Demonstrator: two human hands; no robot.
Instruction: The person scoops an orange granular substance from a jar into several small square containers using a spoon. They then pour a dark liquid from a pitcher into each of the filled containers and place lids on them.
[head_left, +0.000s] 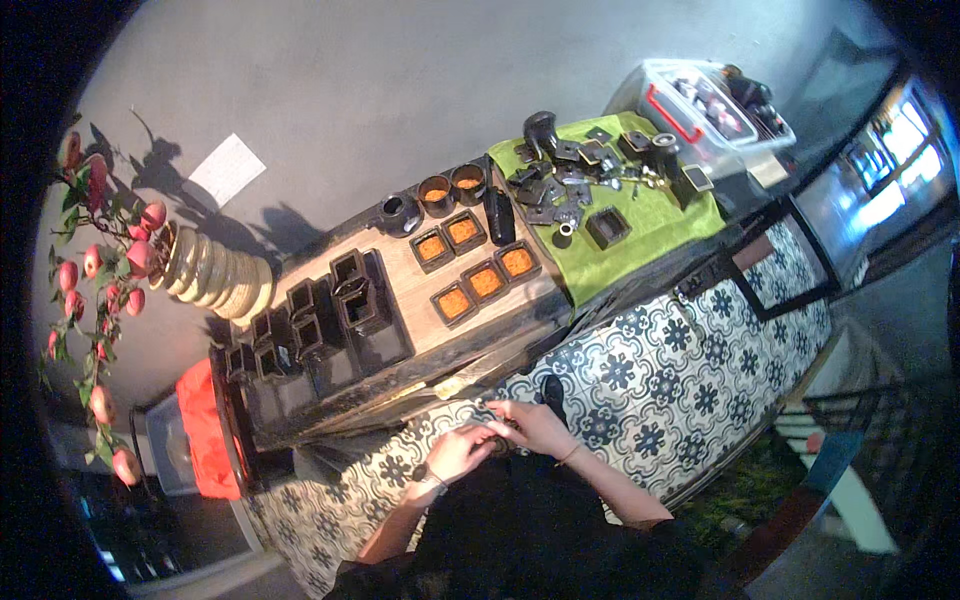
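My left hand (459, 451) and my right hand (537, 428) meet in front of my body, above the patterned tile floor. Their fingertips are close together or touching; whether something small is between them cannot be told. Beyond them, on the wooden counter (420, 341), stand several square dark containers with orange granular filling (484, 281) and two round dark cups (435, 196) with similar filling. A round dark pot (398, 215) is beside the cups. Several tall square black containers (365, 308) stand at the left on dark trays (390, 330).
A green cloth (637, 247) at the right bears many small dark parts and a square black container (607, 227). Behind it is a clear plastic box (697, 105) with red handles. A ribbed vase (225, 277) with artificial fruit branches and a red bag (202, 427) are at the left.
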